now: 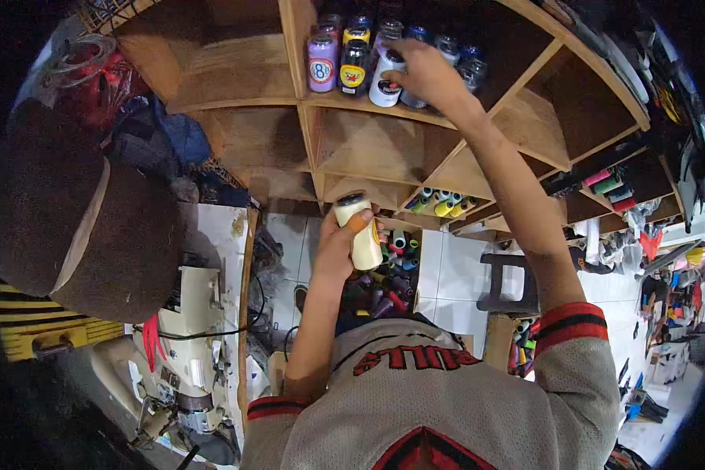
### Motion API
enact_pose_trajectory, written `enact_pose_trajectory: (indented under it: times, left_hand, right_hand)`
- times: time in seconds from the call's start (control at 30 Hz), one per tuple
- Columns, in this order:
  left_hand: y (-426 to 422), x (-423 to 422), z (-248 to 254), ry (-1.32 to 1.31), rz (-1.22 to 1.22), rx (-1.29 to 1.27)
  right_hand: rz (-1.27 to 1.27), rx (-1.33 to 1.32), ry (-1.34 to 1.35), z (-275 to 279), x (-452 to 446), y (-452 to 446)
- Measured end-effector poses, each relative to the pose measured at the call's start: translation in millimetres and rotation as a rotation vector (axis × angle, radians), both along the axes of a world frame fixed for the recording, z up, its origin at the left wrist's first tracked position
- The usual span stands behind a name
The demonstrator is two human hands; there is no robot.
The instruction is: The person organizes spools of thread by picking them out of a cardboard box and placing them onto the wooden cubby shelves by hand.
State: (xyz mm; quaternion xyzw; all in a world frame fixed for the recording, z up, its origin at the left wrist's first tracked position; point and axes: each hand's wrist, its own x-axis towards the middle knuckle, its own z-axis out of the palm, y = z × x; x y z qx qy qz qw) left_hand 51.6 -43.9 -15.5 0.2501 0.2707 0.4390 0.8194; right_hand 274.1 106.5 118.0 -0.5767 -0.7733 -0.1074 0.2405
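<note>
My left hand (341, 244) is wrapped round a cream-coloured thread spool (364, 235) with a dark top, held tilted below the shelves. Up at the top compartment, my right hand (427, 72) has its fingers closed on the upper part of a white spool (385, 84) with a dark label. Just left of that spool stand a black spool (353, 70) with a yellow label and a lilac spool (322, 64) with a round label. More spools in several colours stand behind and to the right, partly hidden by my right hand.
The wooden shelf (251, 103) spans the upper view. Small spools (446, 205) lie in a lower compartment. A box of mixed spools (392, 291) sits below my left hand. At left is a sewing machine (192, 301); a dark stool (489, 290) stands right of centre.
</note>
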Motion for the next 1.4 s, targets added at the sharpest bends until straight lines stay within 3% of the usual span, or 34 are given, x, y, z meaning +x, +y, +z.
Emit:
enact_pose_trajectory:
  times: [0.13, 0.2, 0.33, 0.37, 0.4, 0.47, 0.5, 0.53, 0.67, 0.77, 0.83, 0.9, 0.97, 1.07, 1.17, 1.2, 1.3, 1.4]
  left_hand:
    - [2, 4, 7, 0.056, 0.017, 0.048]
    - [6, 4, -2, -0.102, -0.020, 0.010]
    - [8, 8, -3, -0.249, 0.060, -0.033]
    - [11, 9, -5, -0.253, 0.081, -0.014]
    - [12, 9, -4, -0.224, 0.090, -0.038]
    - [19, 13, -10, -0.277, 0.159, -0.036]
    - [20, 17, -14, -0.305, 0.198, -0.046]
    - [21, 23, -19, -0.250, 0.290, -0.001]
    - [28, 22, -26, -0.278, 0.116, -0.102]
    - [27, 34, -32, -0.476, 0.165, -0.028]
    - [28, 37, -37, -0.545, 0.125, 0.023]
    - [26, 33, -39, -0.534, 0.113, 0.045]
    - [32, 20, -43, -0.305, -0.006, 0.103]
    - [37, 6, -38, -0.071, -0.092, 0.183]
    - [41, 8, -38, -0.038, -0.054, 0.330]
    - [42, 11, -39, -0.050, -0.037, 0.358]
    - [45, 18, -44, 0.072, -0.034, 0.460]
    - [65, 31, -69, 0.291, -0.037, 0.621]
  right_hand:
    - [0.031, 0.104, 0.016, 2, 2, 0]
    - [0.082, 0.163, 0.101, 11, -3, -16]
    - [0.009, -0.271, 0.391, 19, -24, -80]
    - [0.114, -0.367, 0.462, -3, -22, -91]
    - [0.104, -0.670, 0.530, -14, -25, -109]
    - [0.142, -0.878, 0.450, -65, -22, -137]
    - [0.079, -1.002, 0.716, -57, -40, -155]
    - [0.060, -0.911, 0.809, -71, -45, -166]
    - [0.006, -0.556, 1.107, -128, -36, -172]
    - [-0.266, -0.906, 1.269, -120, -32, -171]
    - [-0.250, -0.888, 1.440, -115, -31, -172]
    - [-0.199, -0.790, 1.337, -122, -23, -172]
    - [-0.192, -0.769, 1.419, -122, -20, -172]
    - [-0.203, -0.625, 1.232, -126, -24, -173]
    - [-0.215, -0.570, 1.645, -130, -32, -173]
    - [-0.292, -0.606, 1.697, -124, -35, -171]
    - [-0.171, -0.794, 1.962, -123, -21, -163]
    - [-0.307, -0.714, 1.670, -127, -12, -136]
